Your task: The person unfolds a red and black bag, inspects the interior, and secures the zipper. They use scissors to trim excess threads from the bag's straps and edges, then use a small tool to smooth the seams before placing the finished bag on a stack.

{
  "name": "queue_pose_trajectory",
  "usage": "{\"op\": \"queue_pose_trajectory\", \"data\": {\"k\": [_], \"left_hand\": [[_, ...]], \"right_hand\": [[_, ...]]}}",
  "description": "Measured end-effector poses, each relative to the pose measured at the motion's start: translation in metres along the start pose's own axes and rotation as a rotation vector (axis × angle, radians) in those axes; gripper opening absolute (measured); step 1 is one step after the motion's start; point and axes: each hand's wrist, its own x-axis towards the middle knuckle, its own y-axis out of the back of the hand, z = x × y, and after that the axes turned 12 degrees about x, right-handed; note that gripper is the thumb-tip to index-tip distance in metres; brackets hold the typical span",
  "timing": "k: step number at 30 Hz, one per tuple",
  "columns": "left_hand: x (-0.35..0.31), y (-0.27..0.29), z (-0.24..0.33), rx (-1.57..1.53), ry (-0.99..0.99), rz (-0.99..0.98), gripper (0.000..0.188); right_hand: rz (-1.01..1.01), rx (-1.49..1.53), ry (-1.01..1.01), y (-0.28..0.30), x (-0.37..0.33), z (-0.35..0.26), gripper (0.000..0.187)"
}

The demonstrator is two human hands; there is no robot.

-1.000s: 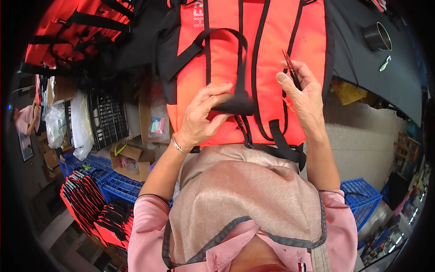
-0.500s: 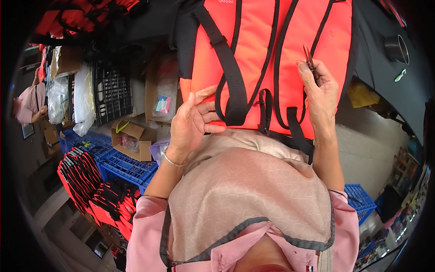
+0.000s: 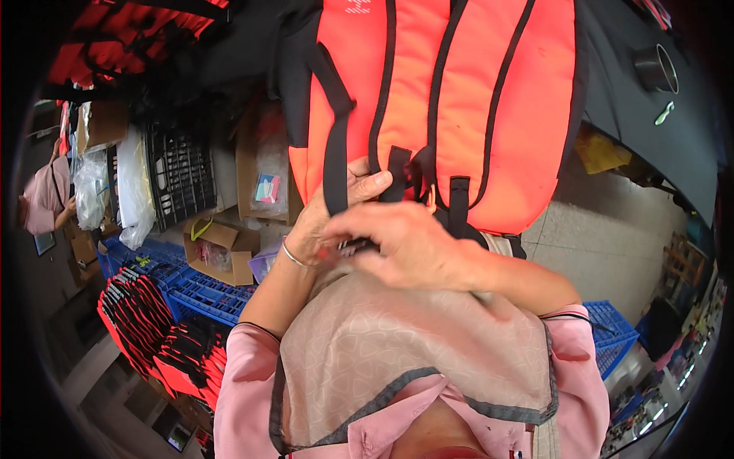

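An orange-red backpack [image 3: 520,138] with black trim lies in front of me, its padded shoulder straps facing up. My left hand [image 3: 344,195] is at the lower end of the left shoulder strap, its fingers closed round the black webbing strap [image 3: 335,164]; part of the grip is hidden. My right hand [image 3: 409,241], smeared by motion, crosses over my left wrist. It is closed on small dark thread snips [image 3: 355,246], which point left and are partly covered by the fingers. Another short black webbing piece [image 3: 459,203] hangs from the right shoulder strap.
Left are open cardboard boxes [image 3: 222,256], blue crates [image 3: 202,294], a black crate [image 3: 182,180] and stacked red-and-black pieces [image 3: 134,306]. A dark table [image 3: 634,130] at right bears a metal cup [image 3: 656,70]. Another person [image 3: 50,195] is at far left.
My right hand has swung left and down with the snips, from the right shoulder strap to across my left wrist. My left hand now holds the webbing. The backpack has shifted slightly left.
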Motion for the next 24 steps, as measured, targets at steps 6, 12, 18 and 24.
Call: {"op": "queue_pose_trajectory", "data": {"k": [6, 12, 18, 24], "left_hand": [[0.003, 0.001, 0.001, 0.189, 0.081, 0.123, 0.034], [-0.002, 0.012, -0.016, 0.189, -0.149, 0.1, 0.032], [-0.005, 0.009, -0.016, 0.217, -0.244, 0.126, 0.035], [-0.007, -0.008, -0.009, 0.271, -0.219, 0.174, 0.029]], "right_hand": [[-0.109, -0.087, 0.036, 0.003, -0.009, 0.003, 0.037], [0.358, -0.064, -0.037, 0.036, -0.018, 0.003, 0.02], [0.574, -0.147, -0.291, 0.059, -0.038, 0.0, 0.028], [0.622, -0.607, 0.075, 0.059, -0.03, -0.013, 0.037]]}}
